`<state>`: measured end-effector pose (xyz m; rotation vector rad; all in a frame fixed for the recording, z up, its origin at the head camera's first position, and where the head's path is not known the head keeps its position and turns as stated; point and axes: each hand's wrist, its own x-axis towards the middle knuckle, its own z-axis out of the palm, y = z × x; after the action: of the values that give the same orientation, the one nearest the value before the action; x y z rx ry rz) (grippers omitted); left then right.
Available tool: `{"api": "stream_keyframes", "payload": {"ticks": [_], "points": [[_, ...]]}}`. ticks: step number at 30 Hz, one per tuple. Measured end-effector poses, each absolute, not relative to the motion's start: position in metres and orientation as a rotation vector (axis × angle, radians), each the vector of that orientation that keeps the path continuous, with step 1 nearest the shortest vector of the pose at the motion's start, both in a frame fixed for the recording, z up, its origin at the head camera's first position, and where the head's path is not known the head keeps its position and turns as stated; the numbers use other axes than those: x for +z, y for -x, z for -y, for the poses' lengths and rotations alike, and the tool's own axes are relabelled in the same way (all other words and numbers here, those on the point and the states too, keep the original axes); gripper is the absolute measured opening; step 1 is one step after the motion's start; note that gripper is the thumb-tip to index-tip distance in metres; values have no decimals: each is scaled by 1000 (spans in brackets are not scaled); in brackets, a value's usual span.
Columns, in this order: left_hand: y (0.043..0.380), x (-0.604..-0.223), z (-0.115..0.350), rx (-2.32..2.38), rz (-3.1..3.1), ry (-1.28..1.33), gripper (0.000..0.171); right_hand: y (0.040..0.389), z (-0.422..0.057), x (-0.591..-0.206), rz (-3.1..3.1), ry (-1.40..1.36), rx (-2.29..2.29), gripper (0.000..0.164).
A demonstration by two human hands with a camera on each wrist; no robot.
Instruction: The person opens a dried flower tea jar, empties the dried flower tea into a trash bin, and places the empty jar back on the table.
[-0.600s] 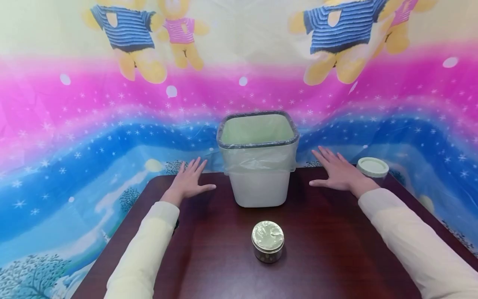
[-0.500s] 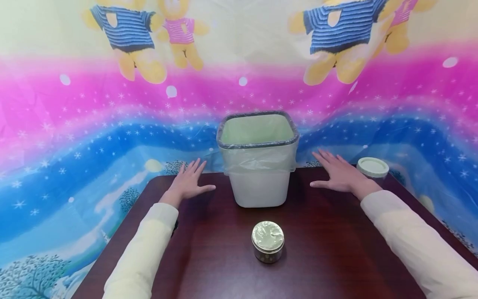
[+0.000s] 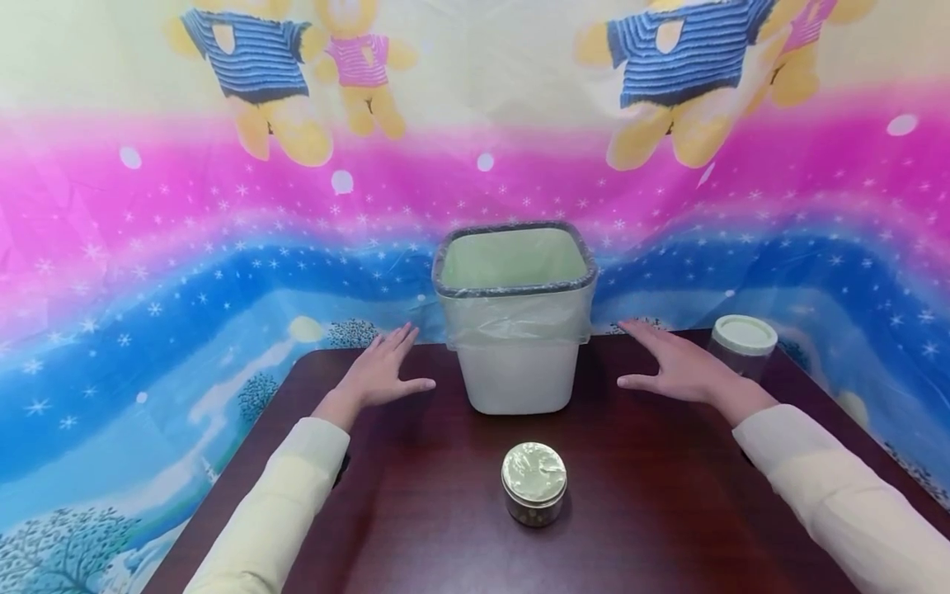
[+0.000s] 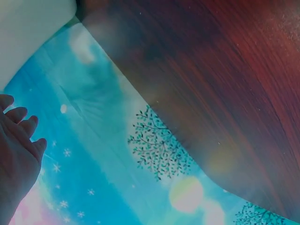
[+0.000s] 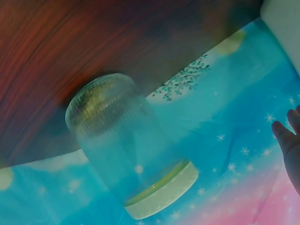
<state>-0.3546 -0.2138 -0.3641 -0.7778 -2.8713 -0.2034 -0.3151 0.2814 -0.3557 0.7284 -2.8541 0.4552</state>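
Through my head camera I see an off-white, rounded-square plastic bin [image 3: 519, 375] upright on the dark reddish-brown, wood-grained tabletop [image 3: 430, 503], and I take my bearings from it. A clear plastic liner [image 3: 515, 318] is folded over its outside, below a dark grey rim [image 3: 512, 292]; the inside shows pale green.

Left of the bin, apart from it, I have the left hand [image 3: 380, 371], its grip wide, fingers extended and thumb pointing at the bin. Right of the bin, also apart, the right hand [image 3: 679, 369] mirrors it, grip just as wide. Whether either hand touches the tabletop I cannot tell.

On the near side of the bin stands a small round container with a shiny, silvery, crinkled top [image 3: 533, 485], roughly between my two cream sleeves [image 3: 270, 499]. Farther right of the bin, just beyond the right hand, is a clear, ribbed jar with a pale green-white lid [image 5: 129, 147]; the right wrist camera shows something golden-brown towards its base. Behind the bin hangs a pink-and-blue printed cloth [image 3: 223, 214] with bears in striped shirts.
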Motion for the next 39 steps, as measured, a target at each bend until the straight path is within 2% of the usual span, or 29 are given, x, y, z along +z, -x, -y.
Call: {"api": "stream_keyframes", "payload": {"ticks": [7, 19, 26, 39], "points": [[345, -367, 210, -252, 2848, 813, 101, 303, -272, -364, 2783, -794, 537, 93], [323, -376, 200, -414, 2900, 725, 101, 281, -241, -390, 2763, -957, 673, 84], [310, -380, 187, -451, 2871, 760, 89, 268, -224, -404, 2848, -1021, 779, 81], [289, -392, 157, -592, 2786, 1059, 90, 253, -204, -413, 2924, -1187, 1067, 78]]}}
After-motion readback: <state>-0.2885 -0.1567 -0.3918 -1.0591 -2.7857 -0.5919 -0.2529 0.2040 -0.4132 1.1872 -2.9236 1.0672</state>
